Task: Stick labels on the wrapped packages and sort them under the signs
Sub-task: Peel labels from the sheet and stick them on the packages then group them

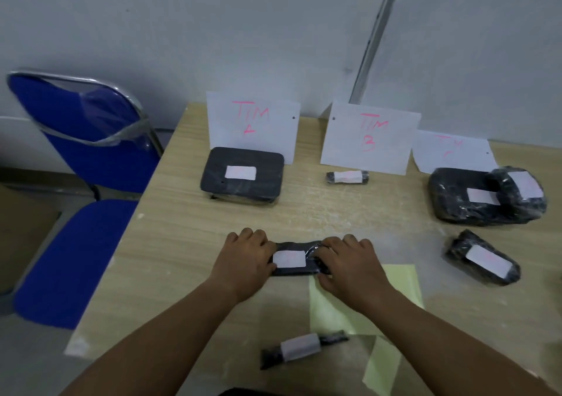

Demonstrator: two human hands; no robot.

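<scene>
Both hands lie on one flat black-wrapped package (299, 258) in the middle of the wooden table (170, 243); the left hand (243, 258) covers its left end, fingers curled over the far edge and thumb at the near edge beside the white label (289, 258); the right hand (349, 266) covers the right end the same way, its fingertips pressing down on the wrap just right of the label; each hand is loosely closed round its end of the package, neither flat nor fisted; the package rests on the table, not lifted.

Nearer than the hands, between the forearms, lies a thin black-wrapped stick (304, 348) with a white label round its middle, tilted; beside it and under the right wrist lies yellow backing paper (404, 286), one part folded.

To the right, well apart from the hands, sits a black-wrapped bundle (480, 258) with a white label on top, lying at an angle.

Farther back three white paper signs lean on the wall; the left sign (252, 125) reads "TIM A" in pink, with a flat labelled black box (241, 175) just before it; the middle sign (369, 137) reads "TIM B", with a small labelled roll (346, 177) before it; the right sign (453, 152) is too faint to read fully, and two labelled black bundles (486, 196) sit touching below it.

A blue folding chair (82, 182) stands at the table's left side.
</scene>
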